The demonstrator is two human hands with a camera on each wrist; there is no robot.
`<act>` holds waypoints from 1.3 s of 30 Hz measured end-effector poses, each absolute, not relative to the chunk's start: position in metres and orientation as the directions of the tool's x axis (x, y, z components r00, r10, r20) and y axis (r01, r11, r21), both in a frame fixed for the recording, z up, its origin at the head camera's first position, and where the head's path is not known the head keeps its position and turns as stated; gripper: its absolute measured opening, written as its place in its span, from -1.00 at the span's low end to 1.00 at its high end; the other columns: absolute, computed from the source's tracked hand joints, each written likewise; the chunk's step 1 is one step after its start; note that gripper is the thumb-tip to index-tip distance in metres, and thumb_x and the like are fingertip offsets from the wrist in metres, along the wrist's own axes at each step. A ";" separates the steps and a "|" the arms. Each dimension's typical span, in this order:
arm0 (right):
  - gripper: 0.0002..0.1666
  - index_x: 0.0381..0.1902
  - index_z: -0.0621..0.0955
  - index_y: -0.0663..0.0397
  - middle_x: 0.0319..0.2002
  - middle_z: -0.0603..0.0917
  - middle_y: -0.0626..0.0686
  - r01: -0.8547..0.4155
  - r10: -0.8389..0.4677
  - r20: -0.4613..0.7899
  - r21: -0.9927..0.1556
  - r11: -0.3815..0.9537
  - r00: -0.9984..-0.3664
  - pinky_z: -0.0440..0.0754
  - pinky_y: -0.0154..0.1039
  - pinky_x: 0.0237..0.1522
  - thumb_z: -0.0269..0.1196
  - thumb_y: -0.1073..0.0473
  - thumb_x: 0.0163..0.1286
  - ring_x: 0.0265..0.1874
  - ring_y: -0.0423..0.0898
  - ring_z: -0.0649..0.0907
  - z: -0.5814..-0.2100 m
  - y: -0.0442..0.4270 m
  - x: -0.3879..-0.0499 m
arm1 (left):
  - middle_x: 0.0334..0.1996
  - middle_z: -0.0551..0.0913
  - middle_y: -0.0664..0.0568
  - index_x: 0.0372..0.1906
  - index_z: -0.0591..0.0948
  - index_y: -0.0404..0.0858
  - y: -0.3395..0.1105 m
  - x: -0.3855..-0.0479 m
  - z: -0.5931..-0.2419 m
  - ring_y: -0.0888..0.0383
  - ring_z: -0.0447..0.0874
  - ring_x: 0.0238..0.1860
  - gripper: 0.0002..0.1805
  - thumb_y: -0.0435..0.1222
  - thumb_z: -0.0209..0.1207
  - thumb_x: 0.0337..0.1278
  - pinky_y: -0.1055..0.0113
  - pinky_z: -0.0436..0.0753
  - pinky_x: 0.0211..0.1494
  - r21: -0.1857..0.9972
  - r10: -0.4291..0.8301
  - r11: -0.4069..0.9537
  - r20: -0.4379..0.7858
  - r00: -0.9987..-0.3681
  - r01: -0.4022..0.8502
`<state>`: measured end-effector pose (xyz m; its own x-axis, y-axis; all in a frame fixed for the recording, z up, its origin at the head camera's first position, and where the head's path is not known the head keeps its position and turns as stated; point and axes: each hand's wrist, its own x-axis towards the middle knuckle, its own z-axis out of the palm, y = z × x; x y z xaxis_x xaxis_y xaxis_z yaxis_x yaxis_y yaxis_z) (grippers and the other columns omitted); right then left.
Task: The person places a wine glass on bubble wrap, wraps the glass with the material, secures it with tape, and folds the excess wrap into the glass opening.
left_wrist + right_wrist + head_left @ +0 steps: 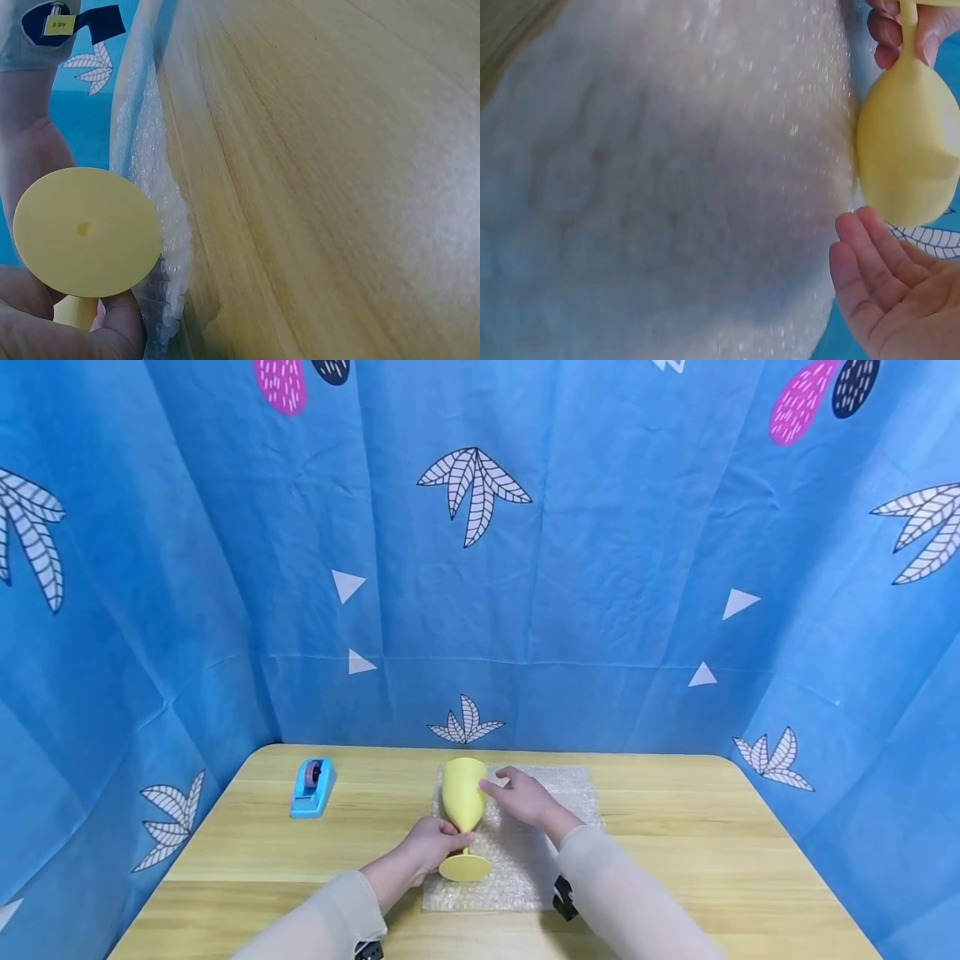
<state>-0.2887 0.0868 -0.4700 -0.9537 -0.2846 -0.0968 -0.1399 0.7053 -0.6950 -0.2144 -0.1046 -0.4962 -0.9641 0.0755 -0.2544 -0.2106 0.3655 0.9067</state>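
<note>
A yellow goblet (464,793) is tilted over the left part of a bubble wrap sheet (525,868), its bowl away from the person and its round base nearer. The left hand (427,847) pinches the stem just above the base; in the left wrist view the base (88,232) hides part of that hand (67,330). Beside the bowl is the right hand (527,797), its thumb at the bowl's right side. From the right wrist, the right hand's (900,292) fingers are extended near the rim of the goblet (907,142), not curled round it.
A blue tape dispenser (312,787) stands at the back left of the wooden table (675,835). Blue patterned cloth (600,568) hangs behind the table and at both sides.
</note>
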 end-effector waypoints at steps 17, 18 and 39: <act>0.06 0.34 0.35 0.43 0.02 0.62 0.28 0.033 -0.191 -0.155 -0.851 0.525 -0.969 0.52 0.13 0.19 0.24 -0.40 0.30 -0.11 0.08 0.65 -0.473 0.066 -0.287 | -0.48 0.54 0.06 -0.49 0.58 -0.28 -0.100 -0.210 -0.488 0.16 0.48 -0.43 -0.71 -0.21 0.38 0.18 0.36 0.50 -0.42 0.899 0.064 0.392 -0.238 -0.969 -0.195; 0.07 0.34 0.35 0.44 0.00 0.63 0.27 0.039 -0.183 -0.158 -0.849 0.528 -0.970 0.52 0.12 0.19 0.27 -0.38 0.29 -0.11 0.07 0.64 -0.473 0.065 -0.287 | -0.48 0.54 0.06 -0.49 0.58 -0.28 -0.100 -0.210 -0.488 0.16 0.48 -0.43 -0.71 -0.21 0.39 0.17 0.36 0.50 -0.41 0.898 0.061 0.396 -0.237 -0.969 -0.195; -0.01 0.31 0.36 0.41 0.09 0.58 0.30 0.146 -0.137 -0.242 -0.859 0.491 -0.961 0.57 0.08 0.13 0.40 -0.23 0.23 -0.11 0.13 0.66 -0.471 0.058 -0.292 | -0.54 0.56 0.04 -0.38 0.61 -0.35 -0.118 -0.226 -0.480 0.17 0.48 -0.50 -0.78 -0.27 0.39 0.13 0.36 0.49 -0.45 0.884 0.008 0.439 -0.185 -0.983 -0.163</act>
